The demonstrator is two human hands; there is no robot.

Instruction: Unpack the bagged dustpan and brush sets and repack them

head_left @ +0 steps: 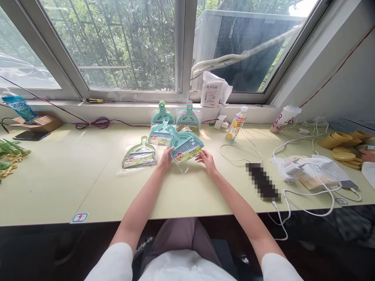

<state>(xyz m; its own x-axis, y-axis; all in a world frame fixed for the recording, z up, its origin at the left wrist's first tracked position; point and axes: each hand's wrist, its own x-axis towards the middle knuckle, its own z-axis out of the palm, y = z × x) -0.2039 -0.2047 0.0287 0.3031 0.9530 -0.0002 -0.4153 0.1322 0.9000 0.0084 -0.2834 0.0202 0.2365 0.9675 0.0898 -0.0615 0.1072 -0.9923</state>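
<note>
Both hands hold a teal mini dustpan-and-brush set (pixel 184 145) in a clear plastic bag, lifted slightly over the pale table (pixel 73 175). My left hand (pixel 166 157) grips its left edge and my right hand (pixel 206 159) grips its right edge. Just behind it lies another teal set (pixel 160 133). Two more teal sets (pixel 188 116) lean against the window ledge. A green set (pixel 140 155) lies flat to the left of my left hand.
A yellow drink bottle (pixel 236 123) and white cables (pixel 304 187) lie to the right, with a dark phone (pixel 262 182), a white bag (pixel 316 171) and yellow rings (pixel 342 144). Green toys (pixel 10 150), a cardboard box (pixel 41 122) and a blue bottle (pixel 19 106) sit at the left.
</note>
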